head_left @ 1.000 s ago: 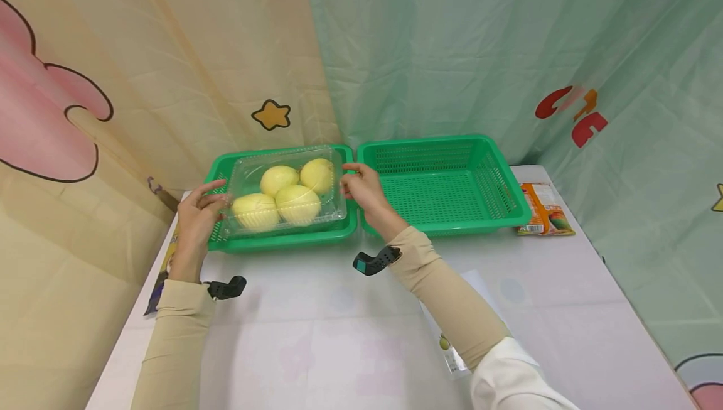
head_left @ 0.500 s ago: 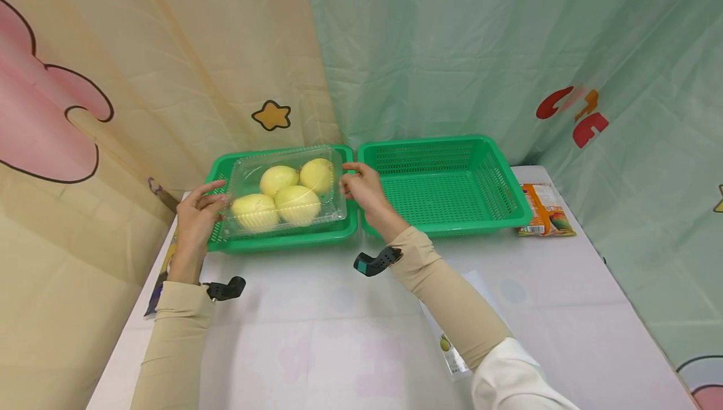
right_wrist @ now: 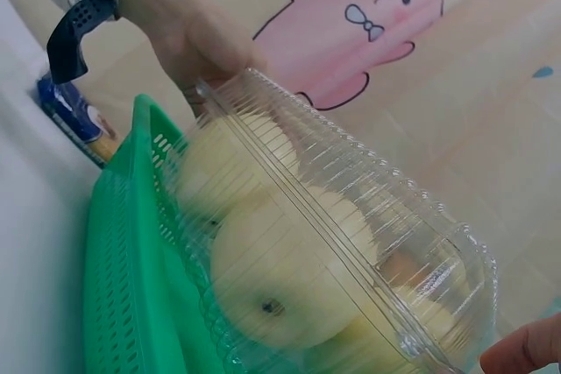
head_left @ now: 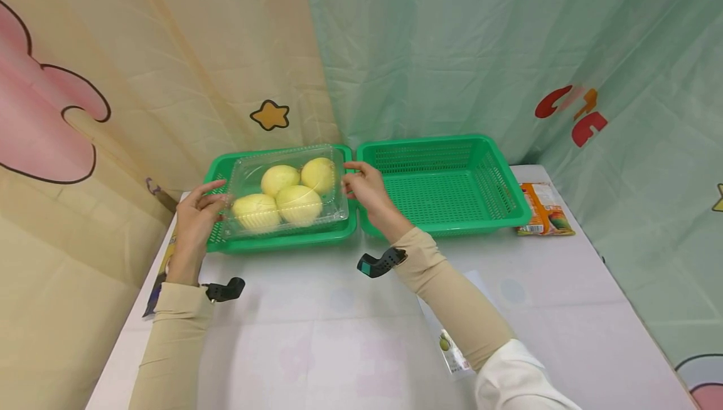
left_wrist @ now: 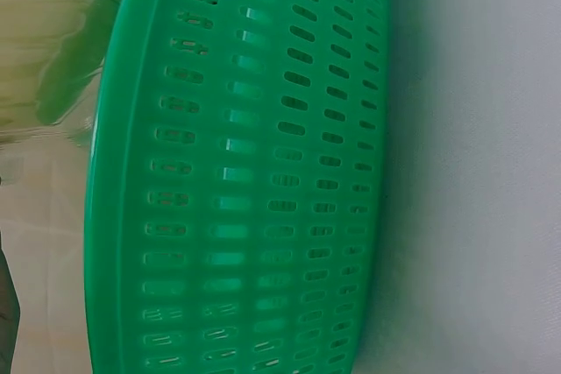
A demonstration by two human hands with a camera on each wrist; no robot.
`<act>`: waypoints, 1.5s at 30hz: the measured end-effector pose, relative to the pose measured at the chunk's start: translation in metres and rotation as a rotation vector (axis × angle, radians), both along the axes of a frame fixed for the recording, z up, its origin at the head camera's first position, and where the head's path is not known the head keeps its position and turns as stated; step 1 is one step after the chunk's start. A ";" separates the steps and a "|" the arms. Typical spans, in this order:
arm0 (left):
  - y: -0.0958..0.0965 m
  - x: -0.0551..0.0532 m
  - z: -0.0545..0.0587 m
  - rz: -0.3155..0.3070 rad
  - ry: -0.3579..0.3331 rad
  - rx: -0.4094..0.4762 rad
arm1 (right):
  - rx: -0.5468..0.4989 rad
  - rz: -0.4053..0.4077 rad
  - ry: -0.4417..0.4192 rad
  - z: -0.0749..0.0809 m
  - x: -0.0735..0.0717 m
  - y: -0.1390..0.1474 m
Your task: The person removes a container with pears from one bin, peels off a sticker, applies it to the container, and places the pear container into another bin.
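Observation:
A clear plastic clamshell container [head_left: 285,225] with several pale yellow round fruits [head_left: 299,205] lies tilted over the left green basket [head_left: 282,244]. My left hand [head_left: 194,216] holds its left end, index finger stretched out above. At the opposite end, the fingers of my right hand [head_left: 365,191] hold the container's edge. In the right wrist view the container [right_wrist: 351,243] rises above the basket rim [right_wrist: 145,181], with the left hand [right_wrist: 206,41] at its far end and a right fingertip [right_wrist: 526,348] by the near corner. The left wrist view mostly shows the basket's slotted wall [left_wrist: 254,172].
A second green basket [head_left: 435,203] stands to the right with nothing in it. Beyond it lies an orange snack packet [head_left: 542,209]. Another packet [head_left: 158,284] lies left, partly behind my left arm. A printed clear bag [head_left: 452,350] is partly under my right forearm. Curtains [head_left: 452,52] hang behind.
Hardly anything differs. The container and my right hand have shifted very slightly to the right; my left hand stays in place.

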State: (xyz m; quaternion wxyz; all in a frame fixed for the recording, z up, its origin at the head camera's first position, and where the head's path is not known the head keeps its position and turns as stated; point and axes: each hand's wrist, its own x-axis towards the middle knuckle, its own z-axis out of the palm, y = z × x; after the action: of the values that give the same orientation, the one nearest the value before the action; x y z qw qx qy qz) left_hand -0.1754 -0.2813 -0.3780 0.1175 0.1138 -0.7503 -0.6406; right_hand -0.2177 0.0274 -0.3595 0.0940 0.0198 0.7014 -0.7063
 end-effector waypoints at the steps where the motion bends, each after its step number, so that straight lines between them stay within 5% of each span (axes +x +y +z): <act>1: 0.000 0.000 0.000 0.000 0.001 0.001 | 0.000 0.002 0.000 0.000 0.000 0.001; 26: 0.008 0.005 0.001 -0.047 0.010 -0.149 | 0.001 0.000 0.000 0.001 0.008 0.017; 45: 0.011 0.014 0.004 -0.062 -0.012 -0.098 | 0.007 0.024 0.022 0.005 0.020 0.025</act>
State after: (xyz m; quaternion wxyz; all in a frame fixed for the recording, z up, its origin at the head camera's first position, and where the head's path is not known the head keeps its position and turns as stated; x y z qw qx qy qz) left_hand -0.1611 -0.2708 -0.3738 0.0986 0.0883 -0.7846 -0.6057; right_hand -0.1976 0.0528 -0.3549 0.0946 0.0039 0.7049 -0.7029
